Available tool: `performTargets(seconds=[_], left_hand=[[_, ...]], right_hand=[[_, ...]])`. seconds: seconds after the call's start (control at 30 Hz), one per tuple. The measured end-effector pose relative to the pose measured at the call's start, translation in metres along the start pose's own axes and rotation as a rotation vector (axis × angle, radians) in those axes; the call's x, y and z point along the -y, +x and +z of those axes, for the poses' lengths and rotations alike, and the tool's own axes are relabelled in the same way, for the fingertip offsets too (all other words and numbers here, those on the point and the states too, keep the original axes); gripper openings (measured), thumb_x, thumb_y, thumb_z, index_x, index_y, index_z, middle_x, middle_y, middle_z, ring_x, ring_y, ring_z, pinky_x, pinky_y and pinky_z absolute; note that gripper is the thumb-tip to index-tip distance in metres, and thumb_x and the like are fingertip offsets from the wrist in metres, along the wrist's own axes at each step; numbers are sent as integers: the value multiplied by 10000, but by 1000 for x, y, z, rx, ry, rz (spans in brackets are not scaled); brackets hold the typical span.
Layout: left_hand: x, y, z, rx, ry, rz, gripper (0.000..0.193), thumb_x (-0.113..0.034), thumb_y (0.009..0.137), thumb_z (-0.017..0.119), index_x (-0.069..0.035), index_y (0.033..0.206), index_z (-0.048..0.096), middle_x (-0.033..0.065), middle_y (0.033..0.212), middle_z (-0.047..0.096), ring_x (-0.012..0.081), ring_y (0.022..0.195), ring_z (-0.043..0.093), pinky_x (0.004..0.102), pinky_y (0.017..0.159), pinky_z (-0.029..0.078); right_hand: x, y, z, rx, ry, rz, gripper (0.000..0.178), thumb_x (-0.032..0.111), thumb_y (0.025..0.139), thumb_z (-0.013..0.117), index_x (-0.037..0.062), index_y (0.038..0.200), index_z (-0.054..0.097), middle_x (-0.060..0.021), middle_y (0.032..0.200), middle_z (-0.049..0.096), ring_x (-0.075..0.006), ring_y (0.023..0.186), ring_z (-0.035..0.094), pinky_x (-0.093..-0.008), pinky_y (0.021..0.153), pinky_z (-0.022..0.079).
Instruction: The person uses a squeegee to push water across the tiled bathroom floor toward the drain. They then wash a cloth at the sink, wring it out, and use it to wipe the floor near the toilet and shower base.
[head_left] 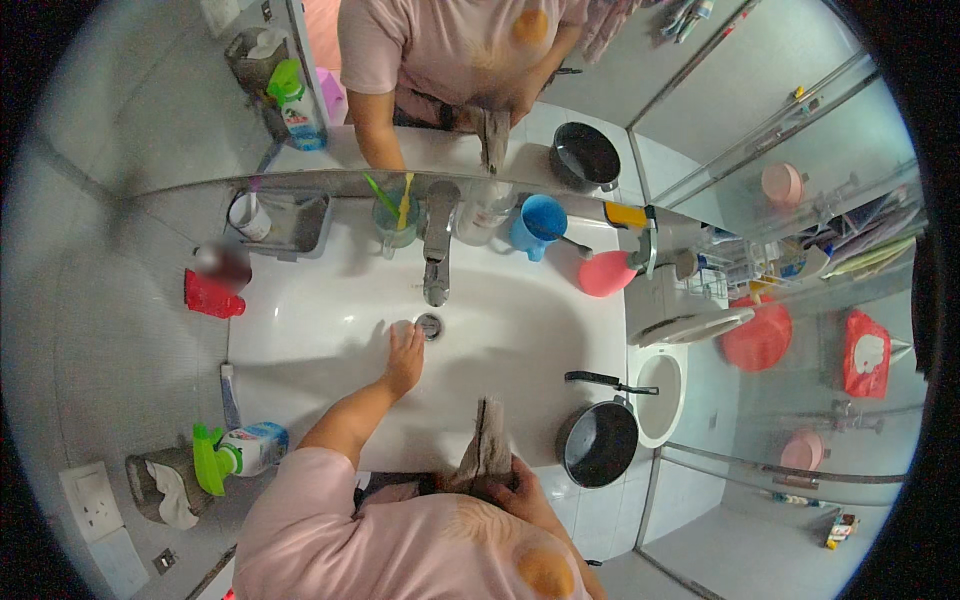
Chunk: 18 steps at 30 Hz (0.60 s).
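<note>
My left hand point(404, 358) reaches down into the white washbasin point(500, 350), fingers stretched out beside the round metal drain point(429, 326). It appears to hold nothing. Close to my body at the basin's front edge, my right hand point(520, 494) is closed on a crumpled grey-brown cloth point(484, 447), whose narrow end sticks up over the basin. Part of that hand's grip is hidden by the cloth. Above the drain stands a chrome faucet point(437, 245).
Along the back rim stand a cup with toothbrushes point(398, 222), a blue mug point(538, 228) and a grey tray point(300, 225). A black pot point(598, 443) sits right of the basin, near the toilet point(662, 395). A green-topped spray bottle point(240, 450) is at left. A mirror reflects me.
</note>
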<state>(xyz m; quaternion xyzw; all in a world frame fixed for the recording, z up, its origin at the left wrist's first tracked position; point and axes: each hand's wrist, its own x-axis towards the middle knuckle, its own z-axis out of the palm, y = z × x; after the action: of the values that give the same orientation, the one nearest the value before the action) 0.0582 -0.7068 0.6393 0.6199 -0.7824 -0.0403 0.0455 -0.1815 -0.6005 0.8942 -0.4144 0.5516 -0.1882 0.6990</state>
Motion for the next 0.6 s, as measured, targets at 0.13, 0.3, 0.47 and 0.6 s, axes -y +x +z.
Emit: performTargets(seconds=[0.13, 0.3, 0.47, 0.6], left_hand=[[0, 1, 2, -29, -1, -111, 389, -83, 706, 409, 26, 1079, 424, 154, 1133, 384, 310, 1086, 324, 547, 885, 194], [2, 12, -17, -231, -742, -717, 161, -124, 711, 451, -46, 808, 553, 109, 898, 539, 253, 886, 496, 392, 757, 384], [3, 23, -189, -871, -1690, -757, 97, -96, 769, 457, -30, 823, 504, 49, 759, 535, 123, 620, 482, 239, 579, 412], [7, 52, -271, -306, -2328, -515, 343, -189, 770, 467, 33, 1023, 400, 182, 1028, 451, 284, 935, 484, 363, 841, 378]], right_hand=[[21, 9, -12, -118, -74, -147, 326, 10, 737, 511, 10, 1053, 432, -71, 952, 525, -149, 856, 491, -267, 759, 389], [55, 28, -10, -307, 156, -266, 284, 63, 749, 524, 1, 1015, 446, -65, 930, 526, -134, 855, 476, -253, 771, 367], [91, 48, -18, -395, 158, -344, 304, 52, 745, 510, 5, 1036, 434, -68, 953, 511, -151, 864, 477, -250, 761, 374], [65, 106, -11, -163, 145, -352, 291, 58, 723, 536, 15, 995, 444, -53, 900, 517, -130, 819, 477, -243, 726, 377]])
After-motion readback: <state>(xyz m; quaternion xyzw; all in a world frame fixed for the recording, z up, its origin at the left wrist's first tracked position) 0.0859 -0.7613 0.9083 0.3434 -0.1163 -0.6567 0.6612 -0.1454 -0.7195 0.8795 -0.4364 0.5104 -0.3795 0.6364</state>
